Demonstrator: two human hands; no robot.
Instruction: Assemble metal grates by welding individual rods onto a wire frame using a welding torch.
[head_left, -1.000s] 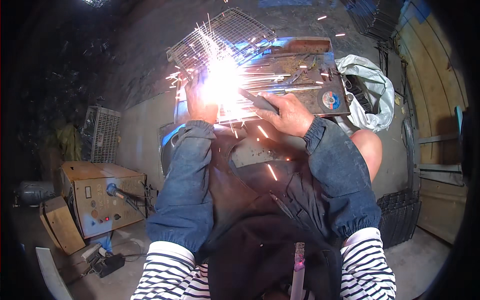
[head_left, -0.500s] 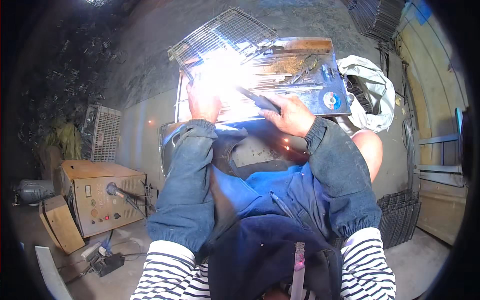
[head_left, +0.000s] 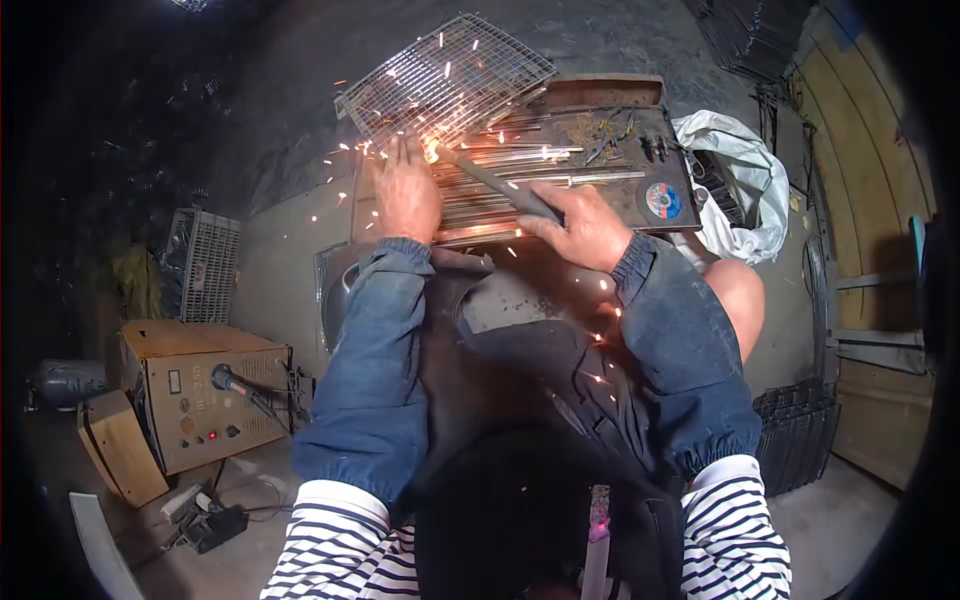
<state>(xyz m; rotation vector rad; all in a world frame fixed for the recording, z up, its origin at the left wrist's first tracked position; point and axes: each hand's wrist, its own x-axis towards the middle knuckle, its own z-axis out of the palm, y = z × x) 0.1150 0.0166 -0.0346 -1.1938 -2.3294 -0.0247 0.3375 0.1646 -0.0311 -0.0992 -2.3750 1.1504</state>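
Observation:
My right hand (head_left: 585,228) is closed around the dark handle of a welding torch (head_left: 500,186). The torch points left and away, its tip close to a small orange glow at the near edge of a wire grid (head_left: 470,70). Sparks fly around that spot. Beside the glow, my left hand (head_left: 408,200) has its fingers reaching forward onto the grid's near edge, seemingly gripping it; the fingertips are partly lost among the sparks. Thin metal rods (head_left: 490,205) lie side by side under the grid and torch on a low work board (head_left: 655,130).
A blue-and-red disc (head_left: 663,200) lies on the board's right. Right of it stands a white sack (head_left: 765,190) holding dark metal pieces. At lower left are an orange welding machine (head_left: 215,395) and a power strip (head_left: 205,522). A pale crate (head_left: 207,265) stands behind the machine.
The blinding white arc at the torch tip has gone out, leaving an orange glow and flying sparks. The scene is darker. Both hands and the grid have hardly moved.

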